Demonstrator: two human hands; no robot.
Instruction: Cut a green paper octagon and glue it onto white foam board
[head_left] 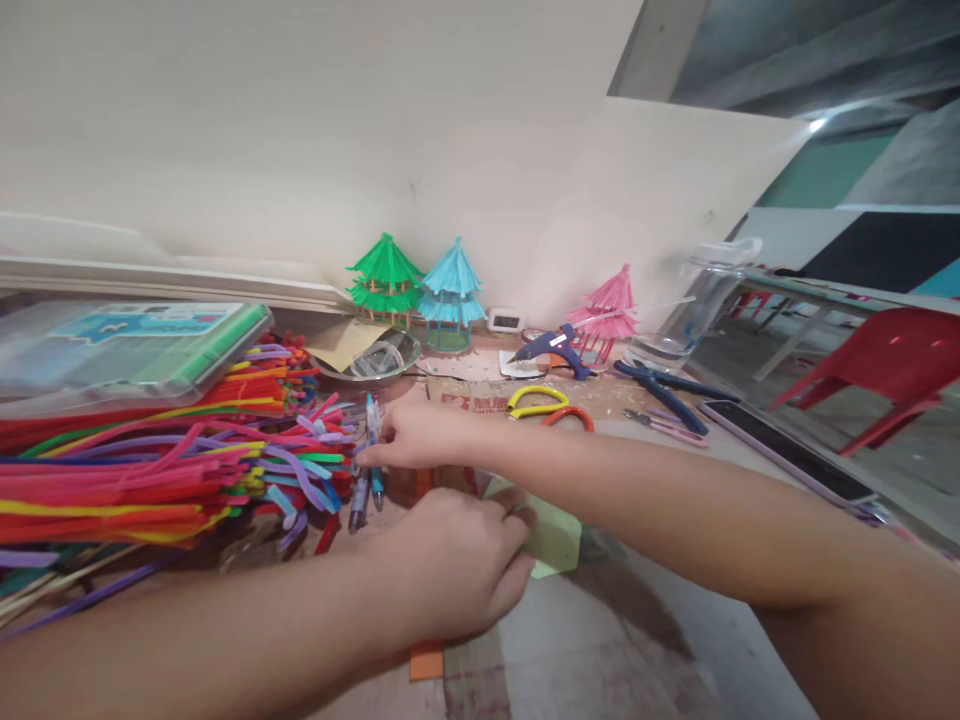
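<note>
My right hand [416,436] reaches across to the left, over my left arm. Its fingertips are pinched at a blue pen [377,488], one of the pens lying beside a heap of pipe cleaners. Just left of it lies a dark grey pen [359,500]. My left hand [472,560] rests nearer to me, fingers curled down over a light green piece of paper [556,538] with angled corners. Its fingertips are partly hidden behind the knuckles. An orange strip [427,662] shows under my left wrist.
Bundled pipe cleaners [150,470] and a plastic case [135,350] fill the left. Small green [386,270], blue [452,280] and pink [609,300] tiered-roof models stand by the wall. A glue gun [551,347], yellow-handled scissors [536,400], pliers [664,390] and a phone [787,450] lie right.
</note>
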